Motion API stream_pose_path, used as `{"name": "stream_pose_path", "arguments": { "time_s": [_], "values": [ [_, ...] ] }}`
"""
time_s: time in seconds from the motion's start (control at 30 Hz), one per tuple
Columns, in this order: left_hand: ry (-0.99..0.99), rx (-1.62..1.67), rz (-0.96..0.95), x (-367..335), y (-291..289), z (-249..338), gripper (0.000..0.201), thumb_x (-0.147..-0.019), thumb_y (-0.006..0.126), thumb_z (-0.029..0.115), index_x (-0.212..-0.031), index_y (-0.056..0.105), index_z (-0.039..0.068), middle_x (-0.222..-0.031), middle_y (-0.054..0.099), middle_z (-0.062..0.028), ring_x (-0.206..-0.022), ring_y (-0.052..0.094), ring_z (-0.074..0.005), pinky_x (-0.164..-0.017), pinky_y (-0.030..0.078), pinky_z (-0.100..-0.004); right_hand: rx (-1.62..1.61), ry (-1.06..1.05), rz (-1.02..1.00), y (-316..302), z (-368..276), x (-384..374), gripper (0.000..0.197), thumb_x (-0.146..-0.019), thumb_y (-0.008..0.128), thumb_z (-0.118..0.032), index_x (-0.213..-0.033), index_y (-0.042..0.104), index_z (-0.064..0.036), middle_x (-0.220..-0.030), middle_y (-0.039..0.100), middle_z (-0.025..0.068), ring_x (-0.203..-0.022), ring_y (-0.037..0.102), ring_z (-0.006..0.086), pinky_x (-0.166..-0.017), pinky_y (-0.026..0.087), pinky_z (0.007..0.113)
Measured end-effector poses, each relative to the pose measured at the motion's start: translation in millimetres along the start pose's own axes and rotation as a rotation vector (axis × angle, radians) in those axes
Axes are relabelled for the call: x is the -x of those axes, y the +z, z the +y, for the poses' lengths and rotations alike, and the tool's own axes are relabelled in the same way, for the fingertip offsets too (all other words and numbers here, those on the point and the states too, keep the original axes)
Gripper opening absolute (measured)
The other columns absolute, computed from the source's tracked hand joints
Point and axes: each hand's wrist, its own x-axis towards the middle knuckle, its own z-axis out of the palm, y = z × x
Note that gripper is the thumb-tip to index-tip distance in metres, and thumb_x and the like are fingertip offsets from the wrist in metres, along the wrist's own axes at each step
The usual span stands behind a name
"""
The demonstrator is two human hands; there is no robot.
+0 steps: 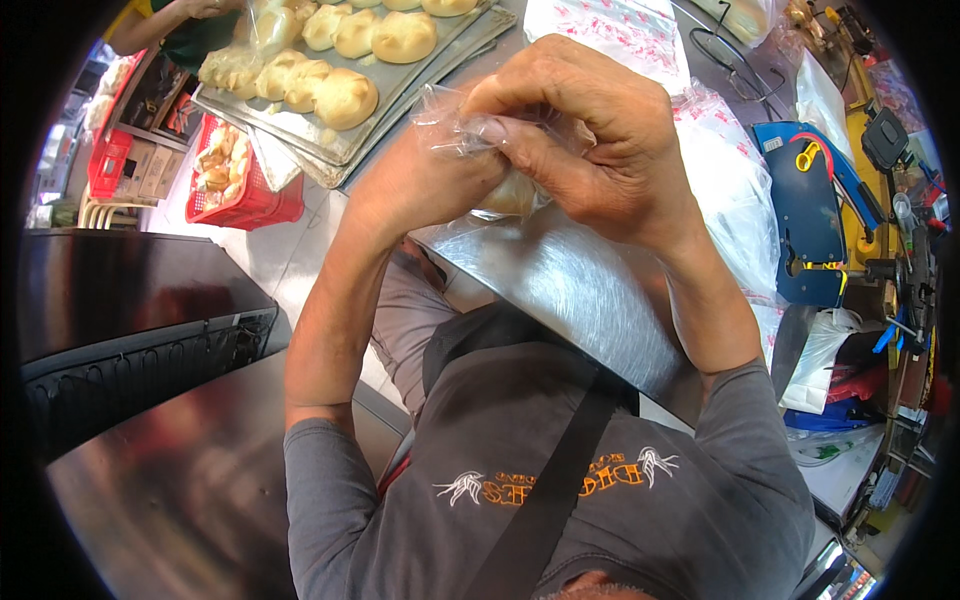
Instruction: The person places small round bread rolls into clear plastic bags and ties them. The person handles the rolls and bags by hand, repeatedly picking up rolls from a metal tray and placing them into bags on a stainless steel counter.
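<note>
Close in front of my chest, both hands work at a clear plastic bag (440, 118) above a shiny metal tabletop (560, 285). My left hand (435, 180) is closed round the bag, its fingers partly hidden behind the right. Thumb and forefinger of my right hand (605, 145) pinch the gathered film at the top. Below the hands shows something pale inside the bag, seemingly a bread roll (512, 195); most of it is covered. Beyond my left hand, joined golden bread rolls (345, 98) lie in rows on a metal baking tray (400, 85).
A red plastic basket (265, 203) with bagged bread stands on the floor at left. A co-worker's arm (150, 28) reaches in at upper left. White printed plastic bags (725, 180), a blue bag-sealing tape dispenser (790, 215) and eyeglasses (735, 65) lie at right.
</note>
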Motion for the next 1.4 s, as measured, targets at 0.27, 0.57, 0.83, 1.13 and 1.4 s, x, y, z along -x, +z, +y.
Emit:
{"name": "stream_pose_path", "arguments": {
  "time_s": [0.27,0.57,0.83,1.13,1.4],
  "values": [
    [0.054,0.043,-0.003,-4,1,-6,0.036,-0.091,0.070,0.007,-0.126,0.067,0.002,-0.118,0.074,-0.0187,-0.111,0.072,-0.0320,-0.096,0.055,-0.0400,0.001,0.038,-0.004,6,2,3,0.020,-0.089,0.073,0.008,-0.107,0.074,0.0006,-0.102,0.072,0.0094,-0.089,0.070,0.0156,-0.078,0.057,0.027],
    [-0.048,0.100,-0.043,-2,-2,-14,0.037,-0.092,0.070,0.010,-0.129,0.068,0.004,-0.123,0.073,-0.0167,-0.116,0.070,-0.0291,-0.099,0.055,-0.0387,0.049,-0.020,0.051,16,7,4,0.022,-0.085,0.076,0.002,-0.107,0.075,-0.0006,-0.101,0.071,0.0112,-0.094,0.070,0.0236,-0.082,0.057,0.032],
    [0.018,-0.019,0.011,2,-1,-19,0.039,-0.093,0.071,0.013,-0.131,0.069,0.006,-0.127,0.072,-0.0157,-0.121,0.068,-0.0272,-0.104,0.053,-0.0393,0.043,-0.102,0.143,27,13,5,0.025,-0.080,0.077,-0.003,-0.105,0.075,-0.0053,-0.097,0.070,0.0113,-0.093,0.068,0.0316,-0.082,0.055,0.040],
    [-0.075,0.043,0.071,8,4,-24,0.037,-0.093,0.069,0.014,-0.129,0.069,0.004,-0.127,0.072,-0.0163,-0.121,0.068,-0.0278,-0.102,0.053,-0.0398,0.030,-0.137,0.126,30,17,4,0.021,-0.084,0.074,-0.003,-0.105,0.074,0.0016,-0.093,0.071,0.0150,-0.086,0.068,0.0316,-0.075,0.055,0.038],
    [0.031,0.089,0.144,12,16,-49,0.039,-0.089,0.072,0.013,-0.126,0.070,0.003,-0.124,0.072,-0.0160,-0.116,0.069,-0.0283,-0.098,0.054,-0.0399,0.101,-0.157,0.121,39,13,9,0.025,-0.082,0.077,-0.006,-0.107,0.075,-0.0037,-0.097,0.070,0.0122,-0.091,0.067,0.0323,-0.081,0.054,0.040]
  ]
}}
